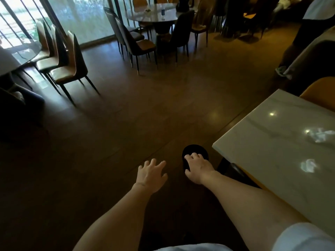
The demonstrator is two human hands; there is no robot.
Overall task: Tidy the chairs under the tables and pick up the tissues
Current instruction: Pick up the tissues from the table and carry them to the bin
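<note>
1. Right hand (198, 168) grips the rim of a round black bin (194, 151) standing on the dark floor (126, 124), fingers curled over the near edge.
2. Left hand (151, 173) is released, fingers spread, hovering over the floor just left of the bin, touching nothing.
3. White marble table (275, 142) at right, its corner near the bin.
4. Two crumpled tissues on that table: one (320, 134) toward the right edge, another (308, 164) nearer the person.
5. Yellow chair (319, 92) at the table's far side; part of another seat shows under the near edge.
6. Row of three tan chairs (67, 69) at left, beside a glass table (27, 49).
7. Round table (154, 15) at the back, dark chairs (137, 44) around it, a bottle (163, 10) on top.
8. A standing person (304, 33) at far right, partly cut off.
</note>
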